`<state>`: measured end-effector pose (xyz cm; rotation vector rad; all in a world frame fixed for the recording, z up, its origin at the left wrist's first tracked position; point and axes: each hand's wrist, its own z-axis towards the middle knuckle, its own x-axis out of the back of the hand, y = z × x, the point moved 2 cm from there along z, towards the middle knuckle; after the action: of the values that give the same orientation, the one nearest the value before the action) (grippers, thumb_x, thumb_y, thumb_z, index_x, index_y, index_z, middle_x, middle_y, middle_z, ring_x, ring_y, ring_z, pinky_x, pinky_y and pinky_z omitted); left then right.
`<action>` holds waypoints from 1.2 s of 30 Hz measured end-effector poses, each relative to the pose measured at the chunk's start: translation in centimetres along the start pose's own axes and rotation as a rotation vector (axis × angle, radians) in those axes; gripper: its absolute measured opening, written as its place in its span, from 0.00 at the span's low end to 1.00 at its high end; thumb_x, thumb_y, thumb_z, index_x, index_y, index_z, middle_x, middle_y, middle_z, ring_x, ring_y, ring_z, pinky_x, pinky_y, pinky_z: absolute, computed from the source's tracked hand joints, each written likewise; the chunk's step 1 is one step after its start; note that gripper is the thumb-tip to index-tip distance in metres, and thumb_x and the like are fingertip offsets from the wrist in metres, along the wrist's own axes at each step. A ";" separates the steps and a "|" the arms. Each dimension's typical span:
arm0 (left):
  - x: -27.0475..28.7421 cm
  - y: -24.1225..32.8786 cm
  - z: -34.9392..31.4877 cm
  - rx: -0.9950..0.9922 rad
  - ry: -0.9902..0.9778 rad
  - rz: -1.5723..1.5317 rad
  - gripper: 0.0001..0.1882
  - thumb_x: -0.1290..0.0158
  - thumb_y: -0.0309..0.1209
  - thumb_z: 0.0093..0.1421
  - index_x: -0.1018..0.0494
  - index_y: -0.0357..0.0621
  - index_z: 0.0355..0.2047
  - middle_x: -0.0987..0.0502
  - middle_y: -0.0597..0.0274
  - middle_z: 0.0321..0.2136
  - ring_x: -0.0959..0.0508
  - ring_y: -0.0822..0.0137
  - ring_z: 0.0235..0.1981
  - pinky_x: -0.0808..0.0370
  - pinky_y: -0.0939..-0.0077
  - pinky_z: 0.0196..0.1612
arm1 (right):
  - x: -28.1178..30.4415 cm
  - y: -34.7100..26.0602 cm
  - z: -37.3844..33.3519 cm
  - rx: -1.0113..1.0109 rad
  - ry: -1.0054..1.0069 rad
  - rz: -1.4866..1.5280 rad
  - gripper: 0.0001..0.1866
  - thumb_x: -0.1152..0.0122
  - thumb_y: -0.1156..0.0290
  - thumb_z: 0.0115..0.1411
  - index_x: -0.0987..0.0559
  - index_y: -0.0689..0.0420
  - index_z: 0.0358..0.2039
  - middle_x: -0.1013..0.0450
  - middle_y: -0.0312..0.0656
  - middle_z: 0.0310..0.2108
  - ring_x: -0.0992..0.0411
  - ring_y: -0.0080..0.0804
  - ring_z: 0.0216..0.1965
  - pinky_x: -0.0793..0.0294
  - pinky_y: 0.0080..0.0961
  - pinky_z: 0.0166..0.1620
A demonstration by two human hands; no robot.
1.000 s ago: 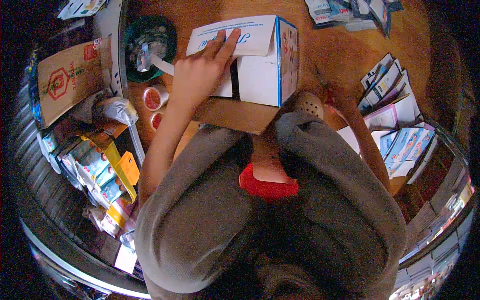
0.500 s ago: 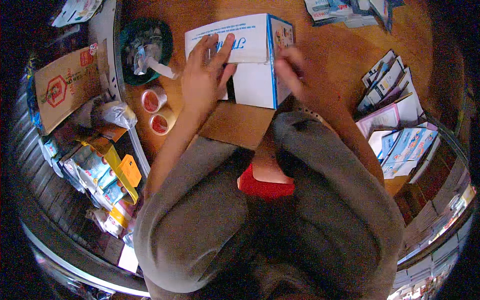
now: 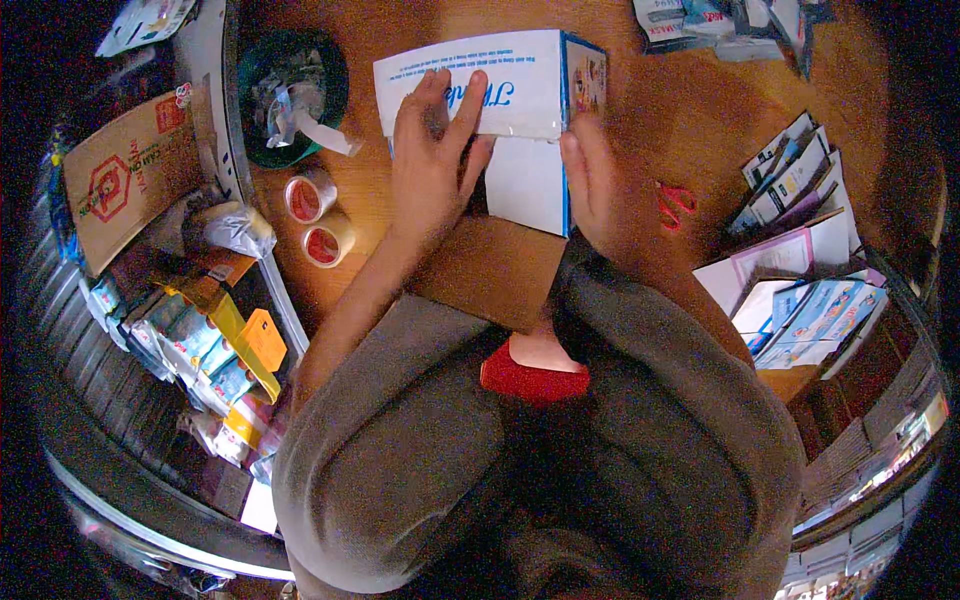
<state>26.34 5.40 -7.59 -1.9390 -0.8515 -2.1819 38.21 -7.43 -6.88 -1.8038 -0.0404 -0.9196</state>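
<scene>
A white cardboard box (image 3: 526, 190) with blue edges and blue lettering stands in front of my knees. A brown cardboard flap (image 3: 490, 268) sticks out from its near side, toward my lap. My left hand (image 3: 435, 165) lies across the box's lettered panel and the gap below it, its fingers spread and its thumb apart. Against the right edge of the box rests my right hand (image 3: 592, 190), fingers stretched out and somewhat blurred. A dark gap at the box's front is partly hidden by my left hand.
Two tape rolls (image 3: 327, 244) and a dark green bin (image 3: 258, 150) with plastic scraps are at left. Red-handled scissors (image 3: 676, 205) lie on the wooden floor (image 3: 660, 110) at right, near stacked flat packets (image 3: 815, 310). A brown carton (image 3: 135, 180) and packages stand far left.
The box has shifted slightly right and nearer, with my left hand still on it. My right hand has moved down along its right edge. The scissors now show beside my right forearm.
</scene>
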 end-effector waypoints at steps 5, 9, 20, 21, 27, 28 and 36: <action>-2.4 0.0 -0.5 -0.035 0.035 -0.166 0.45 0.45 0.50 0.47 0.52 0.45 0.60 0.55 0.36 0.57 0.54 0.41 0.59 0.58 0.46 0.58 | -0.1 0.9 0.1 0.018 0.039 -0.016 0.07 0.57 0.68 0.61 0.33 0.57 0.30 0.37 0.52 0.22 0.34 0.47 0.25 0.37 0.37 0.30; -3.2 0.4 -0.2 -0.037 -0.020 -0.147 0.52 0.47 0.57 0.45 0.56 0.41 0.61 0.60 0.35 0.58 0.59 0.41 0.61 0.65 0.45 0.58 | 0.0 1.9 0.3 0.031 0.091 0.171 0.06 0.56 0.70 0.61 0.33 0.58 0.29 0.38 0.47 0.21 0.36 0.39 0.25 0.37 0.31 0.31; -4.6 1.9 0.5 -0.010 0.007 -0.111 0.49 0.49 0.61 0.45 0.52 0.48 0.60 0.55 0.40 0.58 0.56 0.46 0.61 0.62 0.45 0.58 | -1.6 7.2 0.2 0.155 0.213 0.375 0.06 0.60 0.71 0.63 0.34 0.58 0.32 0.39 0.37 0.22 0.40 0.24 0.26 0.38 0.23 0.32; -4.8 2.2 0.7 -0.002 -0.006 -0.101 0.48 0.49 0.61 0.45 0.52 0.49 0.60 0.55 0.41 0.58 0.56 0.46 0.61 0.61 0.45 0.58 | -1.6 7.6 0.1 0.145 0.240 0.397 0.07 0.60 0.70 0.63 0.34 0.58 0.32 0.39 0.36 0.22 0.40 0.23 0.26 0.38 0.22 0.33; -6.0 3.4 1.2 -0.017 -0.041 -0.075 0.47 0.49 0.60 0.46 0.52 0.53 0.61 0.53 0.42 0.58 0.57 0.48 0.62 0.60 0.46 0.59 | -2.3 10.6 -0.3 0.009 0.272 0.467 0.06 0.57 0.71 0.62 0.34 0.60 0.34 0.34 0.45 0.26 0.34 0.32 0.29 0.33 0.28 0.36; -6.1 3.6 1.2 -0.021 -0.041 -0.072 0.47 0.49 0.60 0.46 0.52 0.53 0.61 0.53 0.42 0.58 0.57 0.48 0.62 0.60 0.46 0.59 | -2.2 11.0 -0.3 -0.006 0.295 0.504 0.06 0.57 0.70 0.62 0.34 0.60 0.34 0.35 0.44 0.26 0.35 0.31 0.29 0.33 0.27 0.36; -6.3 4.2 1.2 0.001 -0.046 0.025 0.47 0.49 0.59 0.46 0.53 0.52 0.61 0.54 0.42 0.59 0.57 0.48 0.62 0.60 0.45 0.59 | -1.8 13.8 0.2 -0.253 -0.027 1.045 0.12 0.58 0.64 0.63 0.33 0.59 0.30 0.39 0.33 0.22 0.39 0.21 0.27 0.37 0.19 0.32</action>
<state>30.38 0.71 -12.05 -1.9954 -0.8296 -2.1312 43.08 -12.59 -18.80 -1.7151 0.9471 -0.1403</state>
